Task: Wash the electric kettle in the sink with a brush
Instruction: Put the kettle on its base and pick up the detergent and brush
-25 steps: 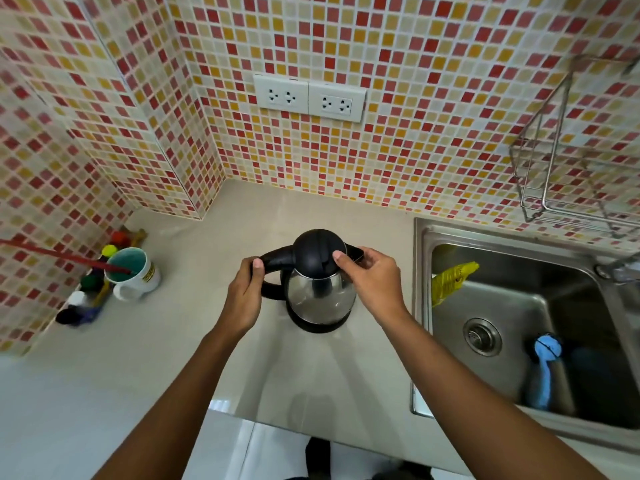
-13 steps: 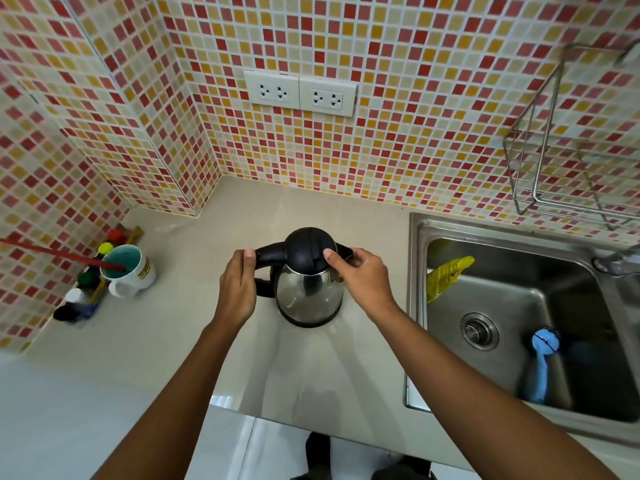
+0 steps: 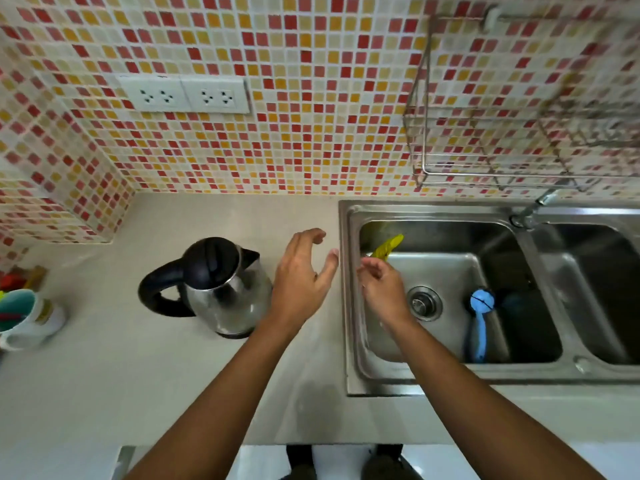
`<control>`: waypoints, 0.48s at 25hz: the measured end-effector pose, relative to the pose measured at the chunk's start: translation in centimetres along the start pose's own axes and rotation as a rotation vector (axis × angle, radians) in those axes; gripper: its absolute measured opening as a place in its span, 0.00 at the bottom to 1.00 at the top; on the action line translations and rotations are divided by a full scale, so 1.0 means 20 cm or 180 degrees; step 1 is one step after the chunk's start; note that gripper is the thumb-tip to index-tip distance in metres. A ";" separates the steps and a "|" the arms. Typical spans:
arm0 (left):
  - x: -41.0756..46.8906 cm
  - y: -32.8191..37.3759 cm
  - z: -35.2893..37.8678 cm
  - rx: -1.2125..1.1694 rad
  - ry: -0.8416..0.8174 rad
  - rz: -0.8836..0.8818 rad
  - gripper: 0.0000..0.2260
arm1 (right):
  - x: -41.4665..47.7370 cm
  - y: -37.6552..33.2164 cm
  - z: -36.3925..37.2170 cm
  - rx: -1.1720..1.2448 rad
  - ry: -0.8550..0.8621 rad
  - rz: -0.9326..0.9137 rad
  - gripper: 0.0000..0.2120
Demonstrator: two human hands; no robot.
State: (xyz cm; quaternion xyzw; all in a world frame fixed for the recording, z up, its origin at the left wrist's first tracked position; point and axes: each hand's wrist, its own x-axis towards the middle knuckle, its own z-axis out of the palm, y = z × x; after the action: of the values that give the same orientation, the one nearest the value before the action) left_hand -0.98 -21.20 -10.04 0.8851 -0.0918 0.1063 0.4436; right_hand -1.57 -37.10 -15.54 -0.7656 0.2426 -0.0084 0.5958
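Kettle (image 3: pixel 221 289) standing untouched mid-surface. Left hand (image 3: pixel 301 278) hovering open by sink (image 3: pixel 349 358) rim, right hand (image 3: pixel 382 289) hanging loose, empty, over it. Next likely: gripping brush (image 3: pixel 479 327) handle.

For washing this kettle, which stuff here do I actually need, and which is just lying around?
For the job: electric kettle on the counter, blue brush in the sink, tap.

Just lying about: mug of utensils, wire rack, wall sockets, yellow item in the sink's corner.
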 end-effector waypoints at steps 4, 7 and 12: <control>0.00 0.01 0.71 -0.0037 -0.0854 -0.0813 0.22 | 0.18 0.36 -0.49 -0.0435 0.0486 0.0330 0.05; 0.06 -0.03 1.12 0.0098 -0.0938 -0.1229 0.30 | 0.33 0.64 -0.84 -0.0805 0.0726 0.0751 0.08; 0.21 -0.16 1.45 0.0721 -0.0685 -0.1788 0.42 | 0.63 1.10 -1.15 -0.1424 0.0492 0.1341 0.20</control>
State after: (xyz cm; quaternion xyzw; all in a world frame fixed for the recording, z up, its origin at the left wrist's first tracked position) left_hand 6.89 -42.92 -28.33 0.9258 0.1221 -0.1051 0.3421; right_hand -5.37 -66.59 -32.54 -0.8076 0.4363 0.1106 0.3810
